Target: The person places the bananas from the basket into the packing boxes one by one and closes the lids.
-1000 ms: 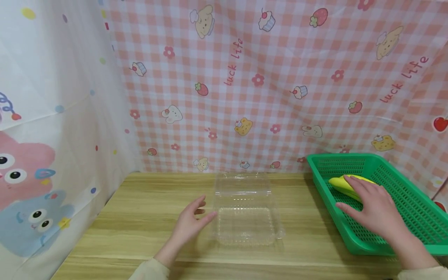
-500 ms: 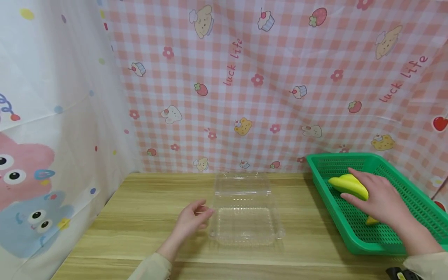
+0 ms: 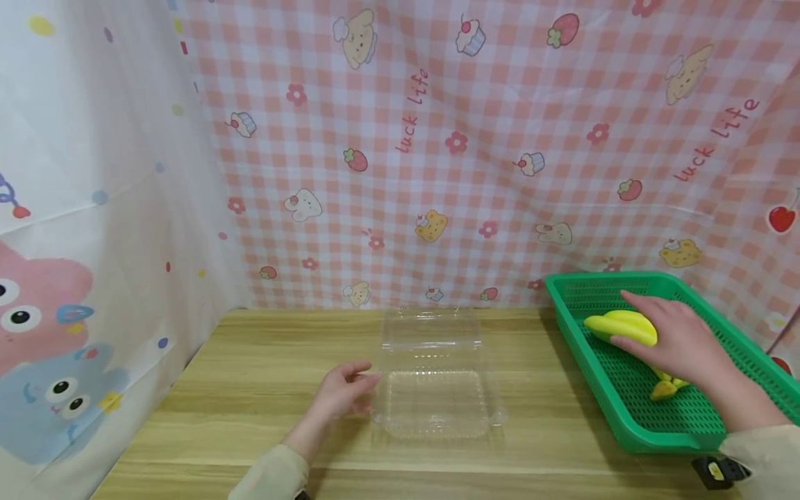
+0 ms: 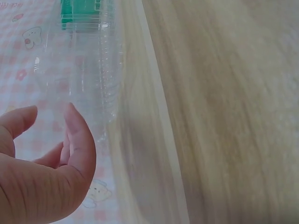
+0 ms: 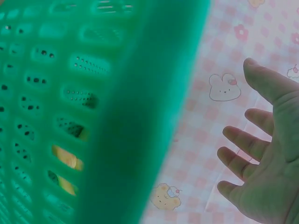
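Yellow bananas (image 3: 621, 325) lie in a green basket (image 3: 594, 389) at the right, their stem end showing below my wrist. My right hand (image 3: 681, 340) is over them, thumb on the near side and fingers on the far side, hiding their middle. In the right wrist view the right hand (image 5: 266, 149) has its fingers spread, with nothing between them, beyond the basket's wall (image 5: 140, 112). My left hand (image 3: 344, 392) is loosely curled and holds nothing. It is at the left edge of a clear plastic clamshell box (image 3: 437, 403), whose lid stands open toward the back.
A wooden table (image 3: 281, 347) carries the box and basket. Behind it hangs a pink checked cloth (image 3: 400, 173), and a white printed cloth (image 3: 125, 208) hangs on the left. A black device (image 3: 719, 472) sits at my right wrist, near the basket's front corner.
My right hand has shifted right over the bananas, uncovering more of them and their stem end. My left hand has drawn slightly left, its fingers and thumb closer together.
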`<act>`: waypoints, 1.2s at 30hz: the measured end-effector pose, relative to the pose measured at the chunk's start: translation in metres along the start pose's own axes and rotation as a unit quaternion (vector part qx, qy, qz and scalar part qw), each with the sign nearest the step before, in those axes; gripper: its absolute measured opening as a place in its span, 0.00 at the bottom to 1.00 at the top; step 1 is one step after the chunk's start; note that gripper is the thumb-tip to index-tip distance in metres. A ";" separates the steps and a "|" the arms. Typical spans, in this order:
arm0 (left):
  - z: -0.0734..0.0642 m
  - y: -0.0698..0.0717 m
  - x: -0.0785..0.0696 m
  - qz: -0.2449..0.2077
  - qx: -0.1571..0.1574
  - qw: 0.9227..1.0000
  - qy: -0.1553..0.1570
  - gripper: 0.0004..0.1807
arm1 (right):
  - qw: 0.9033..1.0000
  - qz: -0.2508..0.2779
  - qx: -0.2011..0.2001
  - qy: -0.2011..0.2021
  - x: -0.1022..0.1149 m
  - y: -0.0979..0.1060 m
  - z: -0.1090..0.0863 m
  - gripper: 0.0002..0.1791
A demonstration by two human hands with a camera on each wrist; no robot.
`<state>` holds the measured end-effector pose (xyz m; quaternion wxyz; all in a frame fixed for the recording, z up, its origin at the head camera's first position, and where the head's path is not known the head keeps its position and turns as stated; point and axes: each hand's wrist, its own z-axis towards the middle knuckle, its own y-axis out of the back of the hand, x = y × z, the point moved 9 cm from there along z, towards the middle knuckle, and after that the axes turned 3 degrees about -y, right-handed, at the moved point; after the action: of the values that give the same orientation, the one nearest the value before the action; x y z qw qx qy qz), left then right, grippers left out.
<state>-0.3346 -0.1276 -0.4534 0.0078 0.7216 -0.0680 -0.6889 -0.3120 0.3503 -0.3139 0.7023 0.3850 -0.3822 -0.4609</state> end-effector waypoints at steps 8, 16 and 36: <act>0.005 -0.002 0.008 -0.005 -0.001 1.000 0.008 0.24 | 0.999 -0.016 0.031 -0.013 -0.008 -0.004 0.007 0.43; 0.008 -0.004 0.012 -0.012 0.015 1.000 0.017 0.25 | 0.998 -0.031 0.045 -0.017 -0.020 -0.006 0.011 0.42; 0.007 -0.005 0.008 0.006 0.022 1.000 0.014 0.25 | 0.994 -0.084 0.070 -0.007 -0.028 0.006 0.024 0.43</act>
<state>-0.3409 -0.1230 -0.4623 -0.0027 0.7305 -0.0870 -0.6773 -0.3399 0.3739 -0.3041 0.6303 0.4606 -0.3845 -0.4927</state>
